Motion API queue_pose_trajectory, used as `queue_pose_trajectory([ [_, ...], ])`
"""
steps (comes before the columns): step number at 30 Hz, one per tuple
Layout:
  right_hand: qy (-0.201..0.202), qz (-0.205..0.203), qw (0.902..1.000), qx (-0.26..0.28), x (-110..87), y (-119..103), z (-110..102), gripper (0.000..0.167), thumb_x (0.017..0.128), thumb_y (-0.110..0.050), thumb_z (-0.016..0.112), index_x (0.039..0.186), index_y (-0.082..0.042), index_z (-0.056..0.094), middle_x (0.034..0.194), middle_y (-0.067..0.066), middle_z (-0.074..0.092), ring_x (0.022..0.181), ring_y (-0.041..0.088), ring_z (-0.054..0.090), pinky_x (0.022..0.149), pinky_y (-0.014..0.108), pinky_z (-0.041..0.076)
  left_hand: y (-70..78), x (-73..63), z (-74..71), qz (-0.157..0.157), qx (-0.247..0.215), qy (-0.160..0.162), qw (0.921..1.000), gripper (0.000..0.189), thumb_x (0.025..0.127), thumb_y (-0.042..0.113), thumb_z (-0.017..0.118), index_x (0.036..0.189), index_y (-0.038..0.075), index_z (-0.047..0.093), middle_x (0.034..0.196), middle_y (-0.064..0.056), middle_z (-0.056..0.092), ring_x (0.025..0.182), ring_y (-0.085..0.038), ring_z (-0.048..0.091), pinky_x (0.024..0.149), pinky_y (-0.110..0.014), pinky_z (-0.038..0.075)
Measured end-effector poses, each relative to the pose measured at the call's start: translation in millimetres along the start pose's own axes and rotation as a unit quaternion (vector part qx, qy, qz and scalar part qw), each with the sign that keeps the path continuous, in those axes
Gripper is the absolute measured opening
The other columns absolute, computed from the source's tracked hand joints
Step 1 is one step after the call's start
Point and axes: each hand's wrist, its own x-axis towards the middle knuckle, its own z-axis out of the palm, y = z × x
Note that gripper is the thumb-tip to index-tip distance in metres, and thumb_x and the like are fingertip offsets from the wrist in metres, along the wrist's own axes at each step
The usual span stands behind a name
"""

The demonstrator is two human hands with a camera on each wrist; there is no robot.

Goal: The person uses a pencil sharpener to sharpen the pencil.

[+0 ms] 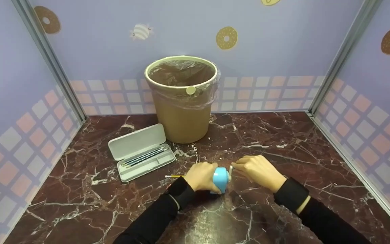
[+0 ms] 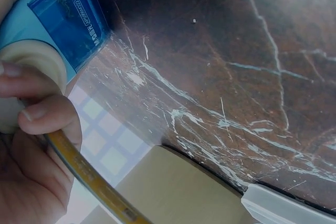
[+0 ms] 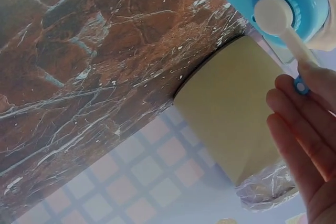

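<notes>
A light blue crank pencil sharpener (image 1: 220,179) stands on the marble table. My left hand (image 1: 200,177) grips its body from the left. A yellow pencil (image 2: 89,174) runs into the cream front of the sharpener, passing by the left fingers; its far end shows left of that hand in the head view. The clear blue shavings drawer (image 2: 71,19) holds a few shavings. My right hand (image 1: 257,171) pinches the end of the white crank handle (image 3: 296,43) between thumb and forefinger, the other fingers loosely extended.
An open white pencil case (image 1: 147,169) with several dark pencils (image 1: 144,157) lies behind and left of the hands. Behind it stands a tan bin (image 1: 185,118) lined with a clear plastic bag. Patterned panels (image 1: 269,91) enclose the back and sides of the table.
</notes>
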Motion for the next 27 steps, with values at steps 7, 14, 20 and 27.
queue_pose_trajectory([
  [7, 0.005, 0.007, 0.9999, -0.005, 4.3, 1, 8, 0.018, 0.082, -0.010, 0.081, 0.100, -0.011, 0.080, 0.085, 0.001, 0.076, 0.070, 0.015, 0.069, 0.056, 0.030, 0.054, -3.3, -0.7, -0.2, -0.001, -0.011, -0.002, 0.9999, 0.070, 0.060, 0.050, 0.094, 0.110, 0.011, 0.066, 0.097, -0.006, 0.076, 0.086, -0.023, 0.073, 0.073, -0.037, 0.059],
  [14, -0.001, 0.017, 0.9998, -0.012, 10.3, 3, 14, 0.016, 0.085, -0.012, 0.077, 0.101, -0.009, 0.079, 0.081, 0.002, 0.075, 0.064, 0.016, 0.065, 0.052, 0.031, 0.051, -6.3, -0.1, 0.2, -0.004, -0.015, -0.003, 0.9999, 0.070, 0.061, 0.051, 0.094, 0.110, 0.011, 0.065, 0.096, -0.005, 0.075, 0.085, -0.022, 0.072, 0.073, -0.036, 0.059],
  [20, -0.011, 0.027, 0.9994, -0.017, 13.6, 7, 26, 0.012, 0.085, -0.009, 0.077, 0.098, -0.009, 0.079, 0.081, 0.004, 0.076, 0.065, 0.017, 0.066, 0.053, 0.031, 0.053, -5.8, -0.2, 1.0, -0.004, -0.016, 0.004, 0.9999, 0.069, 0.060, 0.051, 0.094, 0.109, 0.011, 0.065, 0.095, -0.005, 0.075, 0.085, -0.023, 0.072, 0.074, -0.037, 0.060],
  [27, -0.050, 0.041, 0.9979, -0.008, 8.5, 8, 45, 0.006, 0.083, -0.006, 0.077, 0.083, -0.012, 0.074, 0.072, 0.003, 0.072, 0.060, 0.019, 0.065, 0.050, 0.035, 0.050, -1.5, 0.0, 2.9, 0.003, 0.005, 0.010, 0.9999, 0.070, 0.060, 0.054, 0.093, 0.107, 0.012, 0.064, 0.092, -0.004, 0.074, 0.082, -0.022, 0.072, 0.070, -0.037, 0.059],
])
